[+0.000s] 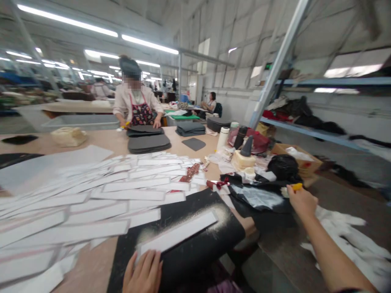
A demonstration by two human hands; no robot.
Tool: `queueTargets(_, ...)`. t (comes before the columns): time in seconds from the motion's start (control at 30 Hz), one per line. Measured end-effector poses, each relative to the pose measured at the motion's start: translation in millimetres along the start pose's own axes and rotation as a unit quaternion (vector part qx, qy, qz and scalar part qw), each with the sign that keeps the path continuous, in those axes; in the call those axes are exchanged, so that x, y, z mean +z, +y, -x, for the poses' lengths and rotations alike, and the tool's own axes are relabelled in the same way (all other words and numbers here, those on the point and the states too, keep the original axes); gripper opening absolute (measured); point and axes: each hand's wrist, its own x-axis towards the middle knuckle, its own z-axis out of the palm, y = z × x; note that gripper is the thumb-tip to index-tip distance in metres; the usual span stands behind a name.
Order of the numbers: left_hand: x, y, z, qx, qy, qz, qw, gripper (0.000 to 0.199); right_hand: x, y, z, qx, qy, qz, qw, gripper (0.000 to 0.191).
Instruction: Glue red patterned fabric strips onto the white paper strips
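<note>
A white strip [180, 234] lies slantwise on a black sheet [195, 207] that carries whitish smears around the strip's far end. My left hand [145, 272] rests on the strip's near end, its fingers stretched out and lying side by side. Off to the right, my right hand [302, 203] is closed around a small brush [296, 186] with a yellow handle and a pale head. Beneath and beside that brush spreads black material [238, 199] with a large white smear [258, 197]. Many overlapping white strips [122, 203] cover the table to the left.
Across the table [114, 140] a co-worker [139, 101] handles stacked dark panels [148, 142]. A white bottle [222, 139], a tub with a dark cone [247, 146] and a black bag [284, 167] stand at the right. White gloves [351, 240] lie near my right forearm.
</note>
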Motion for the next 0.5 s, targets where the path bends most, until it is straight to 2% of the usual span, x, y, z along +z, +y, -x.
queueTargets(0.07,-9.8,13.2,-9.4,-0.065,-0.015,0.003,0.998,0.024,14.8,-49.9,32.8,-0.088,-0.043,-0.081,0.992,0.049)
queueTargets(0.1,-12.6,19.3,-13.9,-0.095,-0.016,0.008,0.995,0.024,23.0,-81.5,59.6,-0.147,-0.090,-0.159,0.972,0.044)
queueTargets(0.13,-14.2,24.5,-17.5,-0.119,-0.018,0.013,0.993,0.024,30.4,-115.1,92.5,-0.198,-0.127,-0.249,0.940,0.039)
queueTargets(0.17,-14.9,28.7,-19.9,-0.135,-0.021,0.017,0.990,0.024,36.8,-149.0,129.7,-0.245,-0.178,-0.327,0.895,0.036)
queueTargets(0.23,-14.4,34.1,-21.1,-0.150,-0.030,0.018,0.988,0.025,46.1,-211.5,206.9,-0.301,-0.276,-0.416,0.813,0.030)
queueTargets(0.3,-12.6,36.5,-18.7,-0.146,-0.033,0.008,0.989,0.025,52.2,-258.7,270.8,-0.335,-0.326,-0.463,0.753,0.026)
queueTargets(0.37,-10.2,37.7,-14.9,-0.140,-0.031,-0.003,0.990,0.026,56.9,-282.4,304.9,-0.365,-0.342,-0.451,0.739,0.023)
queueTargets(0.4,-9.0,38.2,-13.1,-0.141,-0.032,-0.007,0.989,0.026,59.0,-284.1,308.1,-0.378,-0.342,-0.432,0.744,0.023)
queueTargets(0.43,-7.8,38.8,-11.7,-0.146,-0.034,-0.008,0.989,0.026,60.9,-279.0,302.0,-0.388,-0.338,-0.409,0.754,0.024)
queueTargets(0.5,-6.3,39.7,-10.1,-0.159,-0.040,-0.008,0.986,0.025,63.3,-252.8,266.2,-0.387,-0.320,-0.355,0.788,0.027)
